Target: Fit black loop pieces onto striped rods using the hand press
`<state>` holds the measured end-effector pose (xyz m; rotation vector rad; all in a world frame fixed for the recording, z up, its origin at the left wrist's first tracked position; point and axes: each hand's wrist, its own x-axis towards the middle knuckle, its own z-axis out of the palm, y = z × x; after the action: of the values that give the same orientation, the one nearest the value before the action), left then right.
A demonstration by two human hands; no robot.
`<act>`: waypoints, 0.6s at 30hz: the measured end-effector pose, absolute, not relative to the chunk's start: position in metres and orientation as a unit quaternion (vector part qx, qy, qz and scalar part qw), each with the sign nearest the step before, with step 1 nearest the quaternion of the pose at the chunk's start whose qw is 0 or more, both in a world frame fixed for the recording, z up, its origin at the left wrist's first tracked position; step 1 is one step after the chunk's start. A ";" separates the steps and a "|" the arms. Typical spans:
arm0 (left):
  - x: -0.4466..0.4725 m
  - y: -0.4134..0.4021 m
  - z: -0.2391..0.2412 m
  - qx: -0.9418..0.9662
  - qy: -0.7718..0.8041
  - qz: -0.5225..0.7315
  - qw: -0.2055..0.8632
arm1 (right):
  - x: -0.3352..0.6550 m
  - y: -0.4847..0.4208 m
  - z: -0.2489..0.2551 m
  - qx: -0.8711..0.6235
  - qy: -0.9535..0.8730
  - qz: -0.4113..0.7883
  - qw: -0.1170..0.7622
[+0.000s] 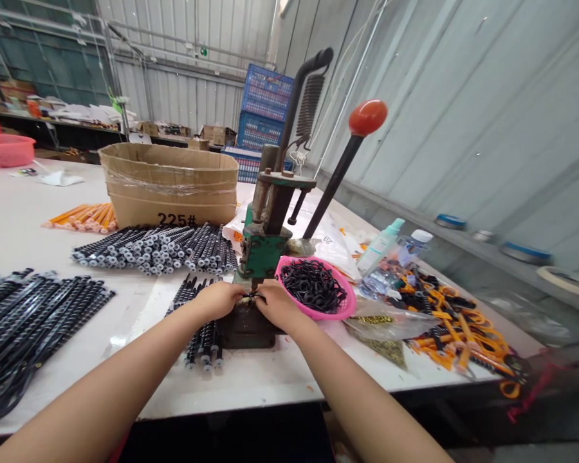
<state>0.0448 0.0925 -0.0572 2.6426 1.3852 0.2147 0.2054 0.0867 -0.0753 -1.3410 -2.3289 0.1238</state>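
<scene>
Both hands meet at the base of a green hand-lever press [265, 247], under its ram. My left hand [222, 299] pinches a small dark piece [249, 296], its fingertips closed from the left side. From the right, my right hand [276, 305] closes thumb and fingers on the same piece; its shape is mostly hidden by the fingers. Black-and-white striped rods with pale round ends [205, 344] lie beside the press base, partly under my left hand. A pink basket [350, 302] of black loops [313, 283] stands just right of my right hand.
The press lever with its red knob [368, 118] slants up right. Left lie striped rod piles [159, 247] and a cardboard box [174, 183]. Right are a bag of small brass-coloured parts [381, 328], a spray bottle [381, 247] and orange straps [463, 328].
</scene>
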 end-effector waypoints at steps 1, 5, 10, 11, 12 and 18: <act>0.045 0.092 -0.057 0.882 0.460 0.070 0.074 | 0.206 0.086 -0.076 -0.484 -0.844 0.044 0.227; 0.045 0.090 -0.058 0.885 0.457 0.066 0.055 | 0.208 0.084 -0.081 -0.477 -0.842 0.034 0.249; 0.044 0.085 -0.059 0.894 0.444 0.055 0.014 | 0.209 0.084 -0.087 -0.467 -0.840 0.013 0.276; 0.044 0.084 -0.059 0.897 0.439 0.051 0.003 | 0.209 0.083 -0.088 -0.462 -0.842 0.009 0.278; 0.044 0.082 -0.059 0.900 0.434 0.047 -0.008 | 0.210 0.081 -0.089 -0.457 -0.845 0.005 0.277; 0.045 0.073 -0.062 0.908 0.411 0.024 -0.072 | 0.210 0.052 -0.071 -0.403 -0.860 -0.061 0.308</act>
<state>0.0450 0.0729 -0.0617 2.9926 1.3556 0.0788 0.2103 0.0516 -0.0709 -1.0663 -2.2728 -0.1617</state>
